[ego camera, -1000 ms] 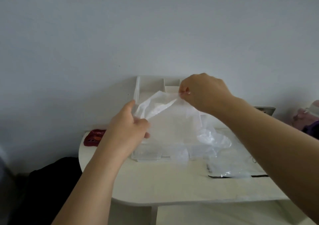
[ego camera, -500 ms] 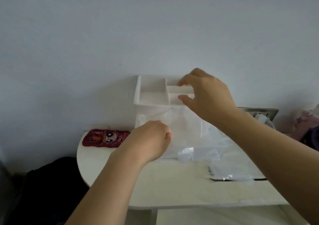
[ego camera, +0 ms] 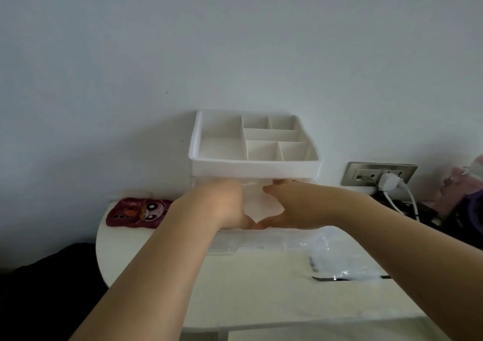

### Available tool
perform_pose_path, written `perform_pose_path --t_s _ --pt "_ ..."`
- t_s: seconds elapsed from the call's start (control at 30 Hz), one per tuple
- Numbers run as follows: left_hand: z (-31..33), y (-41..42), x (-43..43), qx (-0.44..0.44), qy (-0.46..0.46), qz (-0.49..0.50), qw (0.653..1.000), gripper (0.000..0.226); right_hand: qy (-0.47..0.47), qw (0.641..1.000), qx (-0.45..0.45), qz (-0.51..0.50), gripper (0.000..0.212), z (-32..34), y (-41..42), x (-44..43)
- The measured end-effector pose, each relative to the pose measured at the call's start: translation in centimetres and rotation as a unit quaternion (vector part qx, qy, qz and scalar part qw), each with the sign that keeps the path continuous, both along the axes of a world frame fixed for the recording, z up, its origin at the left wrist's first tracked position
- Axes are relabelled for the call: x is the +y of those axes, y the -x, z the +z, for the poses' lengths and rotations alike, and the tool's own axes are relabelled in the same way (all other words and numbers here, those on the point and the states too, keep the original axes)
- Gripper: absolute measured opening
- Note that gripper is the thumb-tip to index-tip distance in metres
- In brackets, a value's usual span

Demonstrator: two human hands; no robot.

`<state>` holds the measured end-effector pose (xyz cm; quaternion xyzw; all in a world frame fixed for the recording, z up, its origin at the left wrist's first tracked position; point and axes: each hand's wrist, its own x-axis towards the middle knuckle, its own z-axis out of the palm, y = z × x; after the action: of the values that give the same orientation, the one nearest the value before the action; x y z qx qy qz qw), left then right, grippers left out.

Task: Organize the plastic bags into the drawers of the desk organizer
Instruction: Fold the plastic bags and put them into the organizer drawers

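Centrally, the right hand [ego camera: 300, 207] lies flat with its fingers straight on a translucent plastic bag [ego camera: 261, 204] inside the pulled-out clear drawer [ego camera: 235, 244]. The left hand [ego camera: 224, 204] has its fingers bent out of sight, so I cannot tell its grip. Just above sits the white compartmented plastic desk organizer [ego camera: 256, 165] — more clear bags [ego camera: 342, 265] lie lower right.

In the open drawer [ego camera: 261, 241] — left hand [ego camera: 222, 206] beside right hand [ego camera: 298, 207].

View: one wide-angle camera worn on the head, looking forward and down.
Facing: straight at the wall [ego camera: 235, 40], which fills the upper half of the frame.
Nearness: arm's reach; desk organizer [ego camera: 254, 166] at centre, seen from slightly above.
Lower frame: counter [ego camera: 261, 288], its front edge near the bottom.
Right edge: wall socket [ego camera: 366, 170].
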<state>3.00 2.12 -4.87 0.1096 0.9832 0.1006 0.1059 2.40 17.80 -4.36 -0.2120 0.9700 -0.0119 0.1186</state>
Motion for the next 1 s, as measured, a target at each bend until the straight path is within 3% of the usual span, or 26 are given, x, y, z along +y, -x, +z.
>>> perform_pose_path --t_s 0.13,0.3,0.4,0.53,0.67,0.83,0.9,1.0 --pt "-0.4 0.5 0.3 0.001 0.015 0.010 1.000 0.042 -0.065 0.998 -0.016 -0.001 0.080 -0.4 0.6 -0.6" --pt "-0.4 0.9 0.8 -0.069 0.058 0.027 0.996 0.055 -0.087 0.996 -0.026 0.018 0.067 1.3 -0.2 -0.6" --pt "-0.1 0.6 0.7 -0.064 0.071 -0.001 0.995 0.063 -0.072 0.997 0.010 0.027 0.062 2.6 -1.1 -0.1" --pt "0.0 0.3 0.5 -0.058 0.086 -0.018 0.994 0.041 -0.069 0.997 0.009 0.029 0.064 1.5 -1.0 -0.7" --pt "0.2 -0.5 0.3 0.007 0.116 -0.043 0.992 0.024 -0.065 0.998 -0.002 0.015 0.067 0.1 0.0 -0.7" --pt "1.2 -1.8 -0.5 0.032 0.056 -0.019 0.998 0.037 0.026 0.996 0.069 0.041 0.063 1.5 -1.6 0.8" --pt "1.5 -2.7 -0.6 0.067 0.005 -0.008 0.998 0.038 0.120 0.986 0.105 0.046 0.047 2.7 -3.1 1.8" --pt "1.1 -4.0 -0.2 0.162 -0.091 -0.013 0.982 0.034 0.313 0.935 0.166 0.021 0.015 2.8 -5.3 4.1"
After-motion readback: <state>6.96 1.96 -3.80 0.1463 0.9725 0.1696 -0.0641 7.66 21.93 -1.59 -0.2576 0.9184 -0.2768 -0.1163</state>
